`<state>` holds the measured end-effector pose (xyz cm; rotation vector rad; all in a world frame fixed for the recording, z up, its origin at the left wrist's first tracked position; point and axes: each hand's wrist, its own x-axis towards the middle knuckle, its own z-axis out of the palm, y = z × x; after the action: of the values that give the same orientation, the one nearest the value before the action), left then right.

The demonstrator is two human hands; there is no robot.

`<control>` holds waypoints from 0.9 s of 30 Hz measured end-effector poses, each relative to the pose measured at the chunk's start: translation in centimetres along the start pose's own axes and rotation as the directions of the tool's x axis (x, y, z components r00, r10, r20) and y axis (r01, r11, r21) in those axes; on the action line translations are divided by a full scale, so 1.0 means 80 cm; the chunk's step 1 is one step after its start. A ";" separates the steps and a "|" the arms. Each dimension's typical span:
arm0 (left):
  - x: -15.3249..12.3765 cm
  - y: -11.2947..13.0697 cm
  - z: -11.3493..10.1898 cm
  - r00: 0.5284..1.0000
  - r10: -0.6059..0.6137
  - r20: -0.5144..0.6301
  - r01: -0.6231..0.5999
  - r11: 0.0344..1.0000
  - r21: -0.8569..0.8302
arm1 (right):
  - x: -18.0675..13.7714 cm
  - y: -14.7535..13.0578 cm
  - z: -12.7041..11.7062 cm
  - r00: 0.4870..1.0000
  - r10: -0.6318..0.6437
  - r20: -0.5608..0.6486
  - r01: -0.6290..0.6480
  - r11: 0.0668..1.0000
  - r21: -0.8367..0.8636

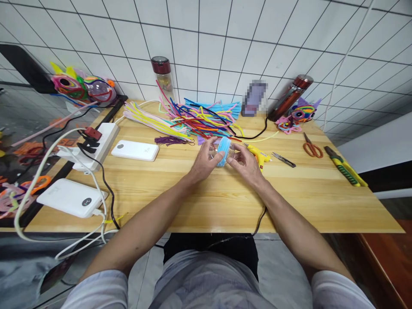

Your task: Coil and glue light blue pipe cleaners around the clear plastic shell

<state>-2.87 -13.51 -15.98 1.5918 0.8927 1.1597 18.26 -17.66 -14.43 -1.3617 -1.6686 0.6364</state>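
Above the middle of the wooden table I hold a clear rounded object, seemingly plastic, with a light blue fuzzy band (224, 151) around its middle. My left hand (206, 161) grips its left side, the thumb pressed on the band. On the other side, the fingers of my right hand (245, 162) are closed around the clear part, thumb near the band's lower edge. My hands hide much of the object. Just right of my right hand lies a yellow hot glue gun (261, 158). A pile of colourful pipe cleaners (206, 120) spreads out behind both hands.
To the right are thread snips (283, 159), orange-handled scissors (313, 149) and green-yellow pliers (343, 167). White power banks (135, 150) and a power strip (101, 146) with loose cables stand left. A jar (163, 77), a dark red flask (291, 98) and pipe-cleaner fish (302, 113) line the wall.
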 end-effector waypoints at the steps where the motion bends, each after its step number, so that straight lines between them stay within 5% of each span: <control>1: 0.000 0.000 0.001 1.000 -0.005 0.000 0.005 1.000 0.003 | 0.000 0.001 0.000 1.000 -0.001 -0.004 0.001 1.000 -0.009; 27: -0.004 0.000 0.005 0.998 -0.044 -0.045 0.043 0.999 -0.009 | -0.001 -0.008 -0.002 0.998 -0.021 0.053 0.025 0.997 -0.075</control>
<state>-2.54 -13.89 -16.11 1.5376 0.9461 1.1713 18.06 -17.95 -13.87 -1.3881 -1.7638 0.6058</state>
